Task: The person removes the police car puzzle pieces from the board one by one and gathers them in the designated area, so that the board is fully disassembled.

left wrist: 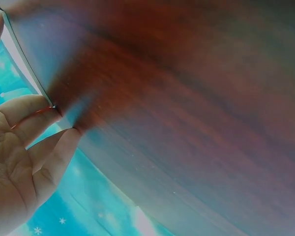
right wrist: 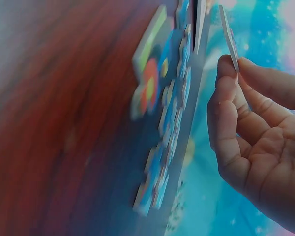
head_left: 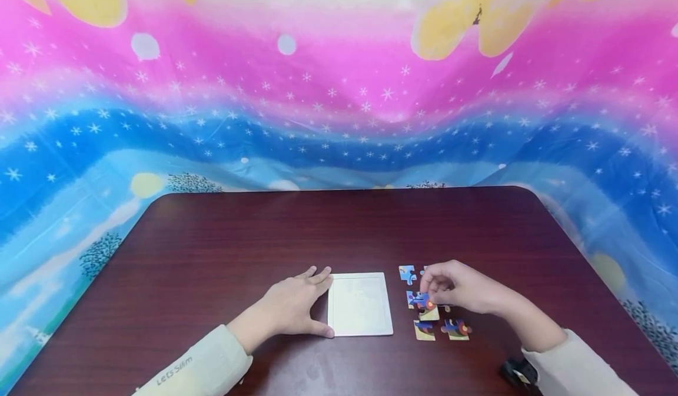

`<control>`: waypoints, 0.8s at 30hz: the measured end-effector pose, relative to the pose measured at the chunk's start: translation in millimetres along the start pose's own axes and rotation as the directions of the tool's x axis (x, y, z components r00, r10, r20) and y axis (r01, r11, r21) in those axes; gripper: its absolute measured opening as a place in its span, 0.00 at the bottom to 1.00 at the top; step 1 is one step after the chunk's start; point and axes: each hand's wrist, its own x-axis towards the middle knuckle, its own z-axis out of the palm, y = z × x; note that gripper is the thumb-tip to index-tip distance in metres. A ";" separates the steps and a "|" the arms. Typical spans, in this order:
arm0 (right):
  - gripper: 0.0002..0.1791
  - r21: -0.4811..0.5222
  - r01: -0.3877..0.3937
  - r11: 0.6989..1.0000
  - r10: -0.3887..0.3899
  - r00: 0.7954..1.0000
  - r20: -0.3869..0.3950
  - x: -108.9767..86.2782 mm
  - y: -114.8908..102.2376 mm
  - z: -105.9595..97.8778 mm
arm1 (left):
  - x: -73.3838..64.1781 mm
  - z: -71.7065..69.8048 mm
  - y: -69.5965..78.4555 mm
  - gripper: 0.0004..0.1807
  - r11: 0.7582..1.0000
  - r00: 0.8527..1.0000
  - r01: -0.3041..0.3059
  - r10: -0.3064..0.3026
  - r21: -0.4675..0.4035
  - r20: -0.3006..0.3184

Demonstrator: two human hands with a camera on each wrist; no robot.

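A pale square puzzle tray (head_left: 360,306) lies flat on the table. My left hand (head_left: 291,303) rests along its left edge, the fingers spread and the thumb at the near corner. In the left wrist view its fingertips (left wrist: 71,135) meet the tabletop beside the tray's edge. My right hand (head_left: 461,287) pinches a jigsaw piece (right wrist: 229,38) between thumb and fingertips, above other pieces. Those lie right of the tray: a blue one (head_left: 406,273) at the back, a yellow-and-blue one (head_left: 424,330) and a colourful one (head_left: 457,329) in front. My right hand hides some of them.
The dark red-brown table (head_left: 238,237) has rounded far corners. Behind it hangs a pink and blue patterned cloth (head_left: 339,102). A small black object (head_left: 516,372) is beside the right sleeve.
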 end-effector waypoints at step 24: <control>0.04 0.089 -0.009 0.996 0.010 1.000 -0.016 -64.6 44.9 -24.8 | -0.7 -0.4 -0.5 0.56 0.999 1.000 -0.014 0.014 0.030 -0.003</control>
